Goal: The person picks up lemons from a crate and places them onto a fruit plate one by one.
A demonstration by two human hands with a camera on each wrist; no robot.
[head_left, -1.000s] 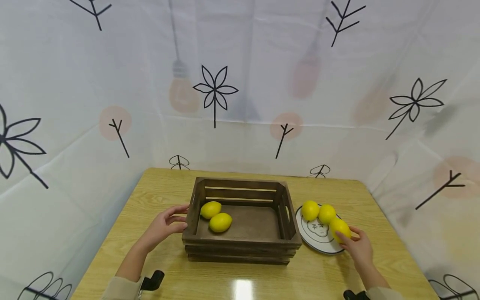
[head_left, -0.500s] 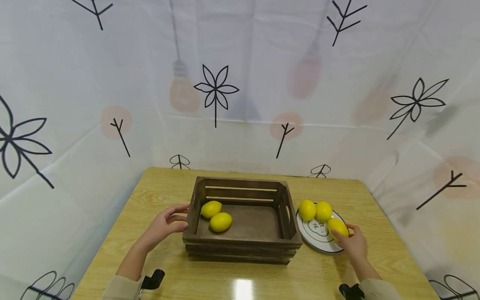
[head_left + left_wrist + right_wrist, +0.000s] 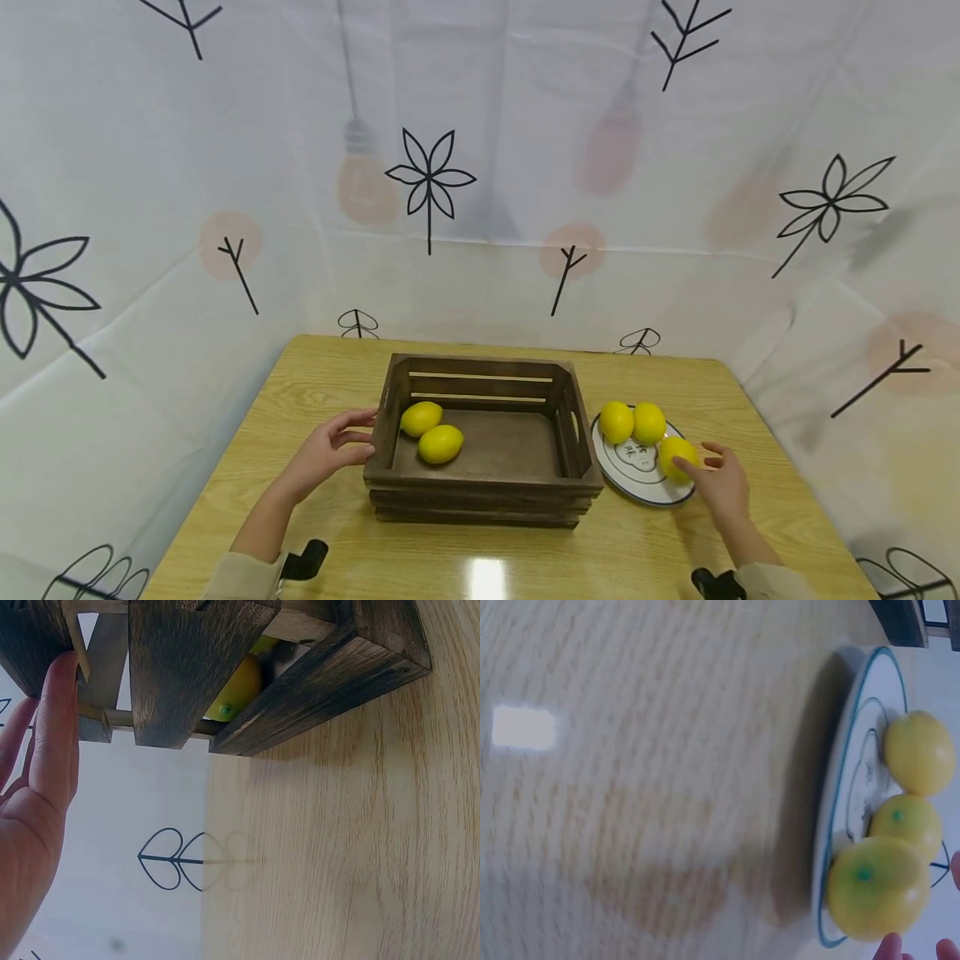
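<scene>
A brown slatted wooden crate (image 3: 472, 500) stands mid-table with two lemons inside, a rear lemon (image 3: 422, 419) and a front lemon (image 3: 441, 444). My left hand (image 3: 330, 450) touches the crate's left end with extended fingers; the left wrist view has a fingertip against its wood. On the right, a white plate (image 3: 628, 477) with a dark rim carries three lemons. The nearest lemon (image 3: 677, 450) sits at the plate's right side. My right hand (image 3: 723, 483) is beside it, thumb overlapping it and fingers spread. In the right wrist view, fingertips (image 3: 889, 948) lie right at that lemon (image 3: 877, 889).
The other plate lemons, a left one (image 3: 616, 422) and a right one (image 3: 648, 423), sit together at the plate's back. The plate is close to the crate's right end. Behind the wooden table (image 3: 330, 367) hangs a white patterned cloth (image 3: 480, 283).
The nearest plate lemon was gripped and shifted slightly left, then back right. My right hand has since loosened and drawn rightward. The left hand and crate have stayed put.
</scene>
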